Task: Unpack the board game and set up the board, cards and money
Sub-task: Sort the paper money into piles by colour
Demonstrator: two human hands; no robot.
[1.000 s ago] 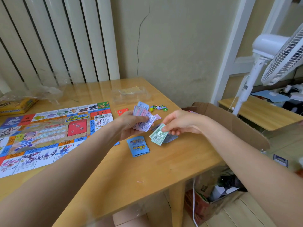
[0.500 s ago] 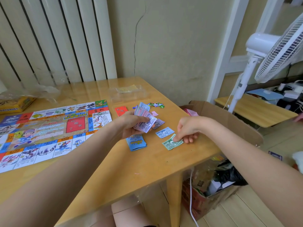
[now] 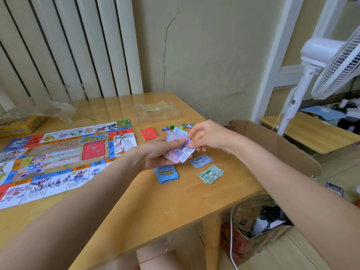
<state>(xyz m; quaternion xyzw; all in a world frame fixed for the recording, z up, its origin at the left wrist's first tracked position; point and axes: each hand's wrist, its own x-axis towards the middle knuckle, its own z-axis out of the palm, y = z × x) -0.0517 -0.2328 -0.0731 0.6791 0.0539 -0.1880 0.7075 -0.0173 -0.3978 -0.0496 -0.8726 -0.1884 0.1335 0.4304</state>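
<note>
While the notes are being sorted by colour, the figure shows the following.

Step in hand: as judged from the piles, dealing the paper money into separate stacks by denomination.

Left hand [image 3: 155, 152]: its grip is curled round a fanned stack of pink and purple notes [image 3: 180, 149], held just above the tabletop [image 3: 136, 207].

Right hand [image 3: 206, 135]: its thumb and fingertips pinch the top note at the fan's right edge; whether the note is already free of the stack cannot be told.

Money laid out: a blue note pile [image 3: 200, 161] and a green note pile [image 3: 211, 174] lie flat, near each other but apart, right of the hands.

Cards: a blue card deck [image 3: 167, 174] lies just below the left hand; a red card deck [image 3: 149, 133] lies just beside the board's right edge.

Board [image 3: 58, 158]: unfolded flat on the left of the tabletop.

Pieces: small coloured pawns [image 3: 169, 128] lie behind the hands.

Doing it well: the person should slide one note off with the thumb, check that no second note clings, and start its pile on bare wood clear of the blue and green piles.

Risk: thin notes may shift in any draught, should the fan [image 3: 331, 63] at right be running.
</note>
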